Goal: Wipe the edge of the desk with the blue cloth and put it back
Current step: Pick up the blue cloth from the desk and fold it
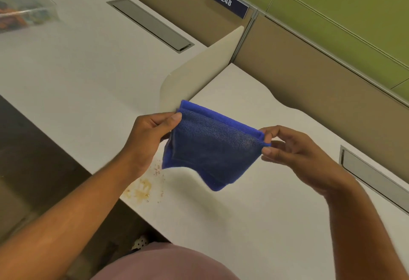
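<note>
A folded blue cloth (210, 147) hangs in the air above the white desk (254, 224), stretched between both hands. My left hand (148, 133) pinches its upper left corner between thumb and fingers. My right hand (296, 153) pinches its right corner. The cloth's lower part droops free and does not touch the desk. Just below the left hand, brownish crumbs and a smeared stain (143, 188) lie along the desk's front edge (141, 215).
A low beige divider (199, 74) separates this desk from the neighbouring one. Grey cable slots (150, 24) (374, 180) sit in both desks. A clear plastic box (22, 7) stands far left. Brown and green partition panels with a "248" sign (226, 1) rise behind.
</note>
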Tool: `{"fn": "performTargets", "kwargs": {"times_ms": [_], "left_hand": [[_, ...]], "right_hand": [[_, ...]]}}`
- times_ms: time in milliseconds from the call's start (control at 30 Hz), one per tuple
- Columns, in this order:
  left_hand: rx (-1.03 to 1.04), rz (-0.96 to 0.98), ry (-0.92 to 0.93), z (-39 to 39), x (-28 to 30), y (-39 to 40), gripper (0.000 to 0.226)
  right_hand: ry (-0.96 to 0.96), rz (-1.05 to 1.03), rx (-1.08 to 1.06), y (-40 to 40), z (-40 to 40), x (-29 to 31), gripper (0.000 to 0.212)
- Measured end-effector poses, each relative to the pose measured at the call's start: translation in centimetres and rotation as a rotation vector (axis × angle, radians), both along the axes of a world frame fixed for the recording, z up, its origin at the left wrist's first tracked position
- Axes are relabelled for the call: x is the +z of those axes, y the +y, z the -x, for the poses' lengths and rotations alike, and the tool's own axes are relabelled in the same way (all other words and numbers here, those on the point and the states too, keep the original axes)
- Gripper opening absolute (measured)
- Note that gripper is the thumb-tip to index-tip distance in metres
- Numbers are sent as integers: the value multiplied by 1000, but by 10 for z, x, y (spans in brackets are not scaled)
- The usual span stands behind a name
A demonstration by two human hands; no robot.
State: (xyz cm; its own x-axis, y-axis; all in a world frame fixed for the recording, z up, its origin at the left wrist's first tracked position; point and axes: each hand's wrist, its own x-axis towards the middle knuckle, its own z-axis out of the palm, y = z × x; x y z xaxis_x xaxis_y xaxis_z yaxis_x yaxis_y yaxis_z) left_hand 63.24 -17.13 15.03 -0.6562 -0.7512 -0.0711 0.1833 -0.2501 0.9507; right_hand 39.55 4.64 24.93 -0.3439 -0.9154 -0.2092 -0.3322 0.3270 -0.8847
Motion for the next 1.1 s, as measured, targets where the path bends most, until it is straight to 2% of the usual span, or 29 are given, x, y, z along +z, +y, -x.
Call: {"fn": "performTargets", "kwargs": {"times_ms": [133,167,267,400,467,533,600,667,733,767,833,933,1100], "left_hand": [[4,98,-20,6,14,-4,23],[10,120,-29,7,16,-5,21],[25,155,-41,10,17,-11,19],[71,204,-55,9,18,-15,17],[88,207,-47,11,18,-16,17],[100,211,-61,14,14,-16,17],[88,221,-83,15,8,-21,25],[40,240,-130,12,1,-31,44],[-5,267,-219,6,-3,-45,59],[-25,289,-264,3,-4,-52,58],[-61,343,-326,-2,0,-64,46],[-63,461,-394,-10,12,-81,32],[13,665,-471,-39,17,-94,25]], "right_hand": [[-30,43,15,-6,-4,-3,5],[0,51,16,-8,-7,-5,9],[161,15,-2,-12,-16,-11,25],[369,-85,-76,-11,-17,-17,4],[408,-118,-86,-11,-18,-18,26],[381,-99,-97,-12,-20,-21,34],[412,-45,-126,-16,-20,-27,32],[468,-7,-178,-24,-20,-36,36],[369,3,-175,-36,-23,-41,33],[320,-15,-142,-43,-25,-44,37],[361,-41,-68,-57,-25,-50,42],[499,-15,-50,-85,-27,-55,25],[592,122,-127,-106,-35,-74,20]]}}
